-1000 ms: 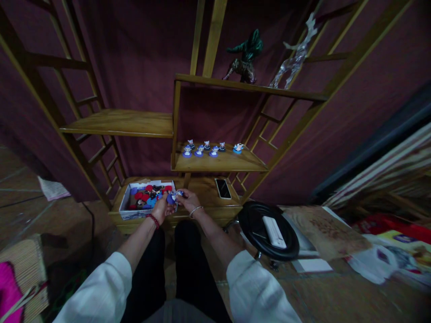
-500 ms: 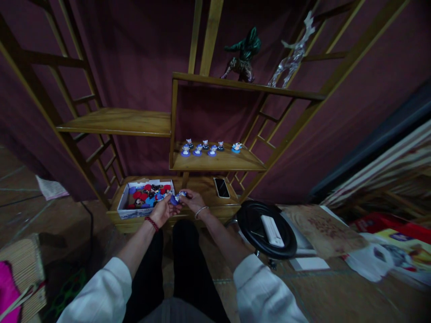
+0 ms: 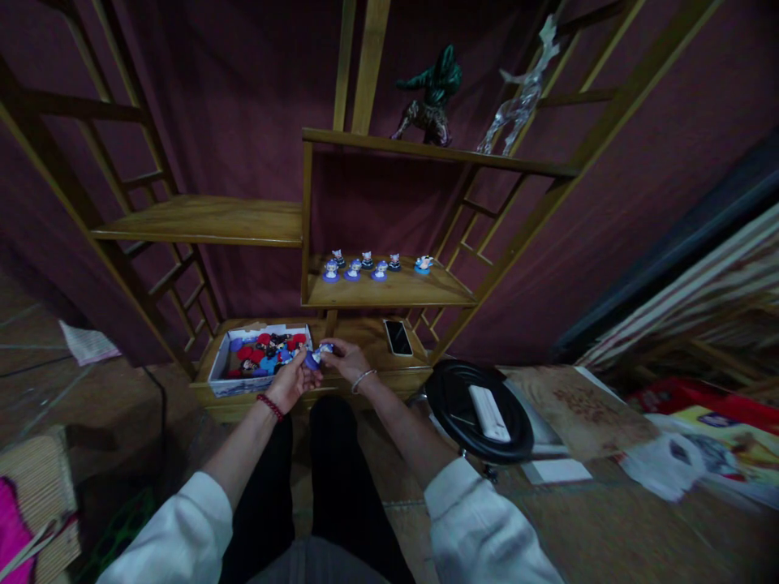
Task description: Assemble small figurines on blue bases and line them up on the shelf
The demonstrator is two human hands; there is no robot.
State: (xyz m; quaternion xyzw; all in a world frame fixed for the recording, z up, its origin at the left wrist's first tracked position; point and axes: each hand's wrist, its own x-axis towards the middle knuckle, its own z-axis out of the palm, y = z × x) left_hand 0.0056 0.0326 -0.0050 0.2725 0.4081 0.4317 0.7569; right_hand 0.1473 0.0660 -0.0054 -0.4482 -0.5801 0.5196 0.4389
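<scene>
Between my two hands is a small purple-and-white figurine (image 3: pixel 315 356) on a purple base. My left hand (image 3: pixel 294 380) pinches its base side, while the fingers of my right hand (image 3: pixel 346 360) close on its other end. Just left of the hands stands a white cardboard box (image 3: pixel 221 375) holding many red, blue, purple and black figurines. On the middle shelf (image 3: pixel 389 292) ahead, purple-based figurines (image 3: pixel 354 271) form a front row. Dark-based figurines (image 3: pixel 367 259) stand behind them, with a blue-based figurine (image 3: pixel 423 264) off to the right.
A phone (image 3: pixel 398 337) lies on the lower shelf, right of my hands. A black round stool (image 3: pixel 444 405) bearing a white box (image 3: pixel 488 414) stands at the right. Above are a green figure statue (image 3: pixel 433 93) and a clear deer statue (image 3: pixel 522 97). The left shelf (image 3: pixel 207 217) juts out.
The view has shifted slightly, so the shelves appear a little further left. Both hands keep hold of the figurine, with hardly any change in their grip.
</scene>
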